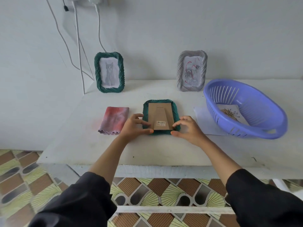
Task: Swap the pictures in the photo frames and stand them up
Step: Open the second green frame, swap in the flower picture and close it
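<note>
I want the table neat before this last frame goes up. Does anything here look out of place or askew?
The purple basket sits partly on a loose white sheet and holds a drawing that is out of any frame. The green frame gripped by the left hand and right hand lies face down, not standing.

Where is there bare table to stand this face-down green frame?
Bare: the back strip between the upright green cat frame and upright grey frame, and the white table's front edge. Crowded: right, purple plastic basket on paper; left, folded pink cloth.
</note>
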### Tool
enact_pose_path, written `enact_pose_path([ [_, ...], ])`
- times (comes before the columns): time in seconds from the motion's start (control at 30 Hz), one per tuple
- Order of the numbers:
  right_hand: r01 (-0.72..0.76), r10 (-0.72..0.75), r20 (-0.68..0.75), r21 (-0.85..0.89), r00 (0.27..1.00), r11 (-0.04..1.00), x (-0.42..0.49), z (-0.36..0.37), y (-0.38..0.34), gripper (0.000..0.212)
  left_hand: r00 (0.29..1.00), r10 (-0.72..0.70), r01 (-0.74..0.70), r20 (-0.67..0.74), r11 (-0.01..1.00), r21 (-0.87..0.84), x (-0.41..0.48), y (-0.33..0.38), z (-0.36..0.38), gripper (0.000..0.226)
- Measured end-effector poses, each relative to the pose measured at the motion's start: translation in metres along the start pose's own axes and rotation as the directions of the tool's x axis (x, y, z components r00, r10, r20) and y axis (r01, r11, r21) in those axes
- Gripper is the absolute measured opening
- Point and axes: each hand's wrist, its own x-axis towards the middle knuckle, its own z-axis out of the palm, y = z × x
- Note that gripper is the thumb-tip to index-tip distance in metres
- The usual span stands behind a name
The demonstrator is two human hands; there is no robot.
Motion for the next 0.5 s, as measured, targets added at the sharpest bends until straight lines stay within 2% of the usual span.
enact_pose_path([
  [0.1, 0.01, -0.009, 0.028, -0.037, 1.0, 0.999, 0.0006, 0.0003, 0.003, 0.03, 0.999, -0.01, 0.01, 0.038, 1.0, 0.018, -0.0033, 0.0019, -0.0021, 0.036],
  [0.3, 0.022, -0.022, 0.015, -0.018, 1.0, 1.0, 0.001, 0.0017, 0.0014, 0.029, 1.0, -0.009, 0.01, 0.018, 1.0, -0.02, -0.0066, 0.0012, -0.0004, 0.027],
  [0.5, 0.024, -0.024, 0.009, -0.005, 1.0, 1.0, 0.0012, 0.0017, 0.002, 0.027, 0.997, 0.021, -0.022, 0.076, 1.0, 0.01, -0.0076, 0.0047, -0.0012, 0.02],
])
